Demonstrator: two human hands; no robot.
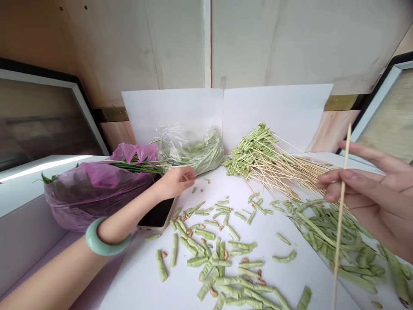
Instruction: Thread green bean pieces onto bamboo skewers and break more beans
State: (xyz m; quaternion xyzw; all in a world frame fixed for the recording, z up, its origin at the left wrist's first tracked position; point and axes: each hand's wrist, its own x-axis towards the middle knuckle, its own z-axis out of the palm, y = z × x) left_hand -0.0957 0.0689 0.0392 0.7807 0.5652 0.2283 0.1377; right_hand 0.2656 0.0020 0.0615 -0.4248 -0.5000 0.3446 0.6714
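The right hand [364, 193] is at the right side of the view and holds one thin bamboo skewer [340, 215] between the thumb and the fingers. This skewer stands almost upright, with a small tilt, so its long axis crosses the view from top to bottom and its lower end goes down in front of a heap of long green beans [329, 241]. The left hand [176, 183] is more forward, above the bench [155, 275], and well apart from the skewer. Its fingers [189, 174] are curled narrow toward the thumb, but I cannot tell if they hold a small piece.

Many short cut pieces of green bean [206, 262] lie scattered on the white top between the two hands, with small brown bits among them, perhaps seeds. The left hand is nearer to the upper pieces, and the right hand is nearer to the long heap. A jade bangle [97, 237] sits on the left wrist, and a smartphone [156, 213] lies just under that forearm.

Farther back, a bundle of skewers [258, 159] with green pieces on them lies with its sticks pointing right. Beside it there is a clear plastic bag of beans [190, 150], and to the left a purple bag [93, 193] with green stalks.
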